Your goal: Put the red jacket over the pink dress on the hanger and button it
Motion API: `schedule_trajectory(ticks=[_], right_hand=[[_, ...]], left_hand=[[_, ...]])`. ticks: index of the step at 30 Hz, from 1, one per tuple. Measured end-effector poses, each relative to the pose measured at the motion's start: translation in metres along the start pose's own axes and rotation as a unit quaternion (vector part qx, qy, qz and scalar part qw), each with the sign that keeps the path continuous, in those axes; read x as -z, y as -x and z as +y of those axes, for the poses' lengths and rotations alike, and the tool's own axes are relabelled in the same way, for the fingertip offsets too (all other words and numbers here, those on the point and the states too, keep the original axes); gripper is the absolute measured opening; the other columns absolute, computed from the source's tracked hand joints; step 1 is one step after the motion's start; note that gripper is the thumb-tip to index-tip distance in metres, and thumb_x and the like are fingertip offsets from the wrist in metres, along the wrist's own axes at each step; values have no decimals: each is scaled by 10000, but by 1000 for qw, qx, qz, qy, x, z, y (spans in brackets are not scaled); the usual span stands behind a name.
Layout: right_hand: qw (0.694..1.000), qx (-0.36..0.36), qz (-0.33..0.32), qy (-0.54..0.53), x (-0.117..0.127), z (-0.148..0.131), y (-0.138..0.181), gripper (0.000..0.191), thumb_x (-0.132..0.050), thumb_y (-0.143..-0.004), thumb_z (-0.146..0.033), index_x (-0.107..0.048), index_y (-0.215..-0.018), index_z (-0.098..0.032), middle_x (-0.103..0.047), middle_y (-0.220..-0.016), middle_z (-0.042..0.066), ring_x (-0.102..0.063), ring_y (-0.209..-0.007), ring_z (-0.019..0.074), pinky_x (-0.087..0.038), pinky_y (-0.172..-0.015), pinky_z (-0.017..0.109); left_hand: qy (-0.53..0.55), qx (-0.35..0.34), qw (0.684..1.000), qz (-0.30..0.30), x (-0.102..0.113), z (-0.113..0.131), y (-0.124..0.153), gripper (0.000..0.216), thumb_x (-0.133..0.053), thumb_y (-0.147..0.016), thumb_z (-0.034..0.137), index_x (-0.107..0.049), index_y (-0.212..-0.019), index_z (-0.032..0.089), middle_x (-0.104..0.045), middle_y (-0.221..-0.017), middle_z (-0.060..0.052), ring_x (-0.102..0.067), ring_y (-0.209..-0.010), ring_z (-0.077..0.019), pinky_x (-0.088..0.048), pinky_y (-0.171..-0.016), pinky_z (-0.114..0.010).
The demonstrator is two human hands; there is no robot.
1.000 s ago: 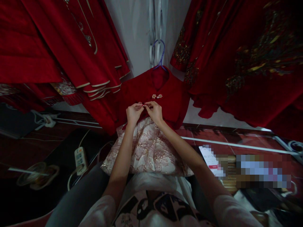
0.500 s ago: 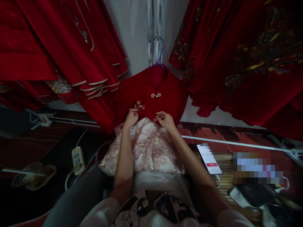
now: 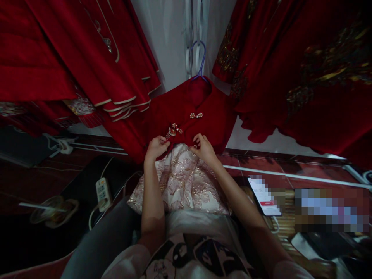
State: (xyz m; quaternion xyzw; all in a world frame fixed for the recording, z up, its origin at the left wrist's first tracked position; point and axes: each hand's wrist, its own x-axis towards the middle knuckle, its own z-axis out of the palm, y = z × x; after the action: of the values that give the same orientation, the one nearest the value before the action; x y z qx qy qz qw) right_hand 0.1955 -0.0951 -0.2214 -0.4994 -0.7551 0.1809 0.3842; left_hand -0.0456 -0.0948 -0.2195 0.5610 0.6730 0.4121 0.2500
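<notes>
A red jacket (image 3: 174,106) hangs in front of me on a purple hanger (image 3: 202,58). A pair of pearl flower buttons (image 3: 196,115) sits high on its front. Lower down is a jewelled brooch (image 3: 172,132) with a dangling tassel. My left hand (image 3: 157,148) is closed at the lower end of this tassel, fingertips pinched together. With bent fingers my right hand (image 3: 205,150) pinches the jacket's lower front edge beside a small flower button (image 3: 195,147), partly hidden by the fingers. Below both hands, pale pink and gold brocade cloth (image 3: 186,178) covers my lap.
Red garments (image 3: 122,69) crowd the left, and embroidered red ones (image 3: 279,85) the right. A lit phone (image 3: 264,195) rests on a slatted bamboo surface (image 3: 286,209). At left are a power strip (image 3: 103,193) and a plastic cup with a straw (image 3: 46,209).
My left hand has shifted slightly left and down, and the brooch's pendant now shows more fully. My right hand stays at the jacket's lower edge. The whole view has shifted a little.
</notes>
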Motion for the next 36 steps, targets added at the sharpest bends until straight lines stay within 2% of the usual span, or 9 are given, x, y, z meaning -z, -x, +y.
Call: schedule_trajectory(ticks=[2, 5, 7, 14, 19, 21, 26, 30, 36], right_hand=[[1000, -3, -19, -2, -3, 2, 0, 225, -630, -724, -181, -519, -917, -209, -549, -881, 19, -535, -754, 138, -429, -684, 242], [998, -36, -40, 21, -6, 6, 0, 296, -663, -691, -178, -515, -946, -202, -576, -895, 30, -559, -777, 146, -431, -684, 242], [994, -64, -78, 34, -5, 11, 0, 319, -676, -682, -170, -522, -961, -191, -602, -872, 34, -575, -745, 142, -426, -655, 236], [979, -92, -177, -40, 17, 22, -6, 222, -726, -643, -214, -583, -804, -160, -638, -724, 16, -599, -652, 128, -433, -602, 227], [930, -74, -270, -238, 35, -2, -1, 219, -689, -668, -259, -537, -798, -170, -612, -678, -11, -578, -534, 109, -463, -527, 240], [927, -72, -227, -290, 26, -11, 1, 251, -703, -660, -270, -532, -817, -175, -605, -677, -18, -578, -534, 107, -472, -518, 237], [956, -73, -68, -275, -18, -16, 1, 275, -762, -651, -278, -585, -827, -162, -658, -779, 32, -634, -690, 125, -524, -642, 247], [961, -54, -75, -259, -24, -13, -1, 158, -691, -747, -241, -621, -863, -160, -677, -798, 42, -646, -729, 125, -530, -686, 256], [971, -51, -85, -215, -16, -13, 1, 111, -676, -751, -189, -648, -851, -152, -685, -774, 39, -643, -703, 123, -518, -679, 249]], left_hand=[[32, -12, 999, -32, 2, 9, 6, 220, -724, -664, 261, -644, -843, 161, -690, -695, -13, -645, -633, -135, -515, -654, -249], [46, -15, 984, -170, 0, 23, 14, 225, -756, -615, 207, -670, -812, 142, -718, -732, -46, -676, -686, -158, -539, -695, -272], [44, -12, 974, -223, -2, 30, 18, 184, -752, -610, 177, -677, -773, 134, -731, -760, -64, -690, -725, -169, -546, -734, -289], [14, -32, 987, -155, -3, 30, 20, 215, -778, -611, 277, -645, -731, 158, -724, -718, -52, -685, -701, -163, -534, -683, -274], [70, -7, 968, -241, -4, 28, 20, 203, -762, -629, 298, -681, -732, 143, -722, -698, -60, -663, -639, -148, -537, -660, -282], [89, 3, 961, -263, -6, 30, 20, 185, -766, -614, 255, -694, -734, 134, -729, -722, -63, -668, -656, -146, -543, -686, -286], [109, 15, 959, -261, -7, 36, 20, 167, -770, -566, 131, -684, -709, 120, -732, -715, -55, -686, -696, -157, -550, -751, -303], [118, 19, 962, -245, -6, 36, 21, 144, -747, -579, 85, -676, -701, 115, -728, -701, -53, -689, -693, -158, -552, -760, -311], [105, 3, 964, -244, -9, 35, 21, 129, -749, -592, 113, -686, -703, 111, -729, -715, -58, -679, -686, -149, -540, -744, -294]])
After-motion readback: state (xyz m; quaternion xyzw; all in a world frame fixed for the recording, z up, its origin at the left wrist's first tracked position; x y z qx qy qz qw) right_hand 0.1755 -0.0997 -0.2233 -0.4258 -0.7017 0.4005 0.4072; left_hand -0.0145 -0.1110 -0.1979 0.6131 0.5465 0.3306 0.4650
